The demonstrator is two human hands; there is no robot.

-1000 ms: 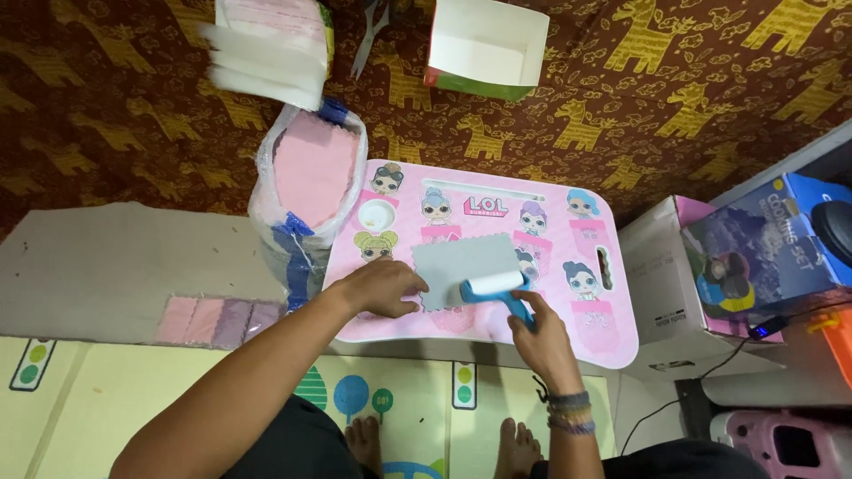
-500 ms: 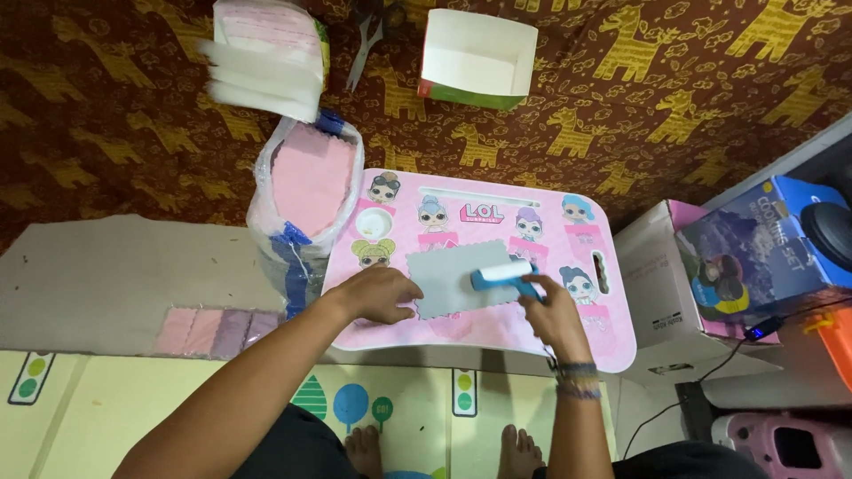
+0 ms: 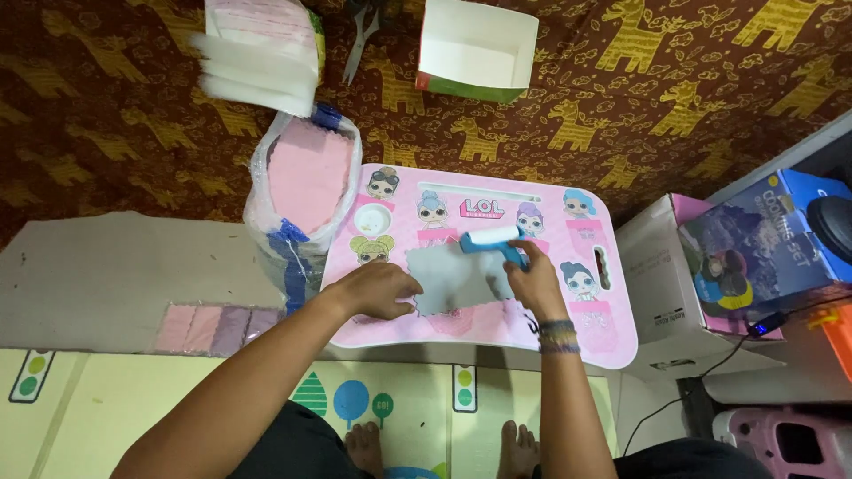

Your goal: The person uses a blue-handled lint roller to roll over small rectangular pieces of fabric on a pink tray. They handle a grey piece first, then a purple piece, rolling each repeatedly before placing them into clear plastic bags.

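My left hand (image 3: 377, 291) spread flat, pinning the grey felt sheet (image 3: 454, 279) on the pink cartoon-printed lap table (image 3: 568, 333), my right hand (image 3: 531, 282) clamped around the blue-handled white lint roller (image 3: 490, 240) at the sheet's far right edge

1. Both bare forearms reach up from the bottom of the frame, converging toward the middle of the scene.
2. The left arm runs diagonally from the lower left, elbow bent outward, wrist straight.
3. The left hand (image 3: 377, 290) lies palm down, fingers curled loosely and pointing right, pressing flat.
4. The right arm rises almost vertically from the near edge, a stack of beaded bracelets (image 3: 556, 336) circling its wrist.
5. The right hand (image 3: 535, 282) is closed in a fist-like grip, knuckles up, thumb side toward the far left.
6. Two bare feet (image 3: 444, 443) show at the near edge between the arms.
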